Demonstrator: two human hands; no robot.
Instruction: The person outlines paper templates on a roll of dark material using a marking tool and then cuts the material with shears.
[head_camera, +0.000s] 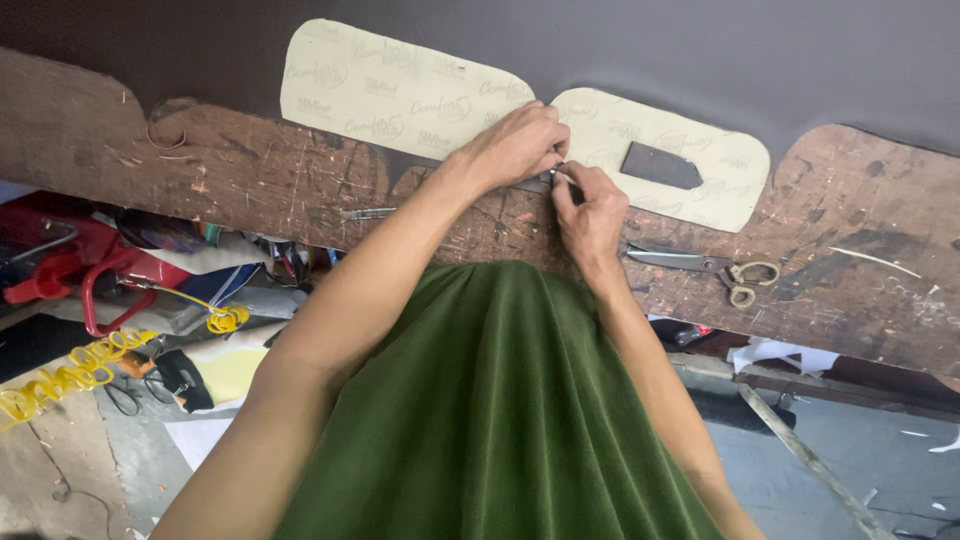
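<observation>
Green cloth (500, 420) drapes nearest me. My left hand (515, 145) and right hand (590, 215) meet, fingers pinching a thin blade (535, 184) beside two cream printed patterns (400, 90) on the scarred tabletop (250, 180); scissors (700, 265) lie right.

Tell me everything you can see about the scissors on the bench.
The scissors lie flat on the scarred wooden workbench, just beyond the right hand, untouched. Metal blades look shut and point left toward that hand; the worn, pale loop handles point right. They rest below the cream pattern piece, apart from it.
</observation>
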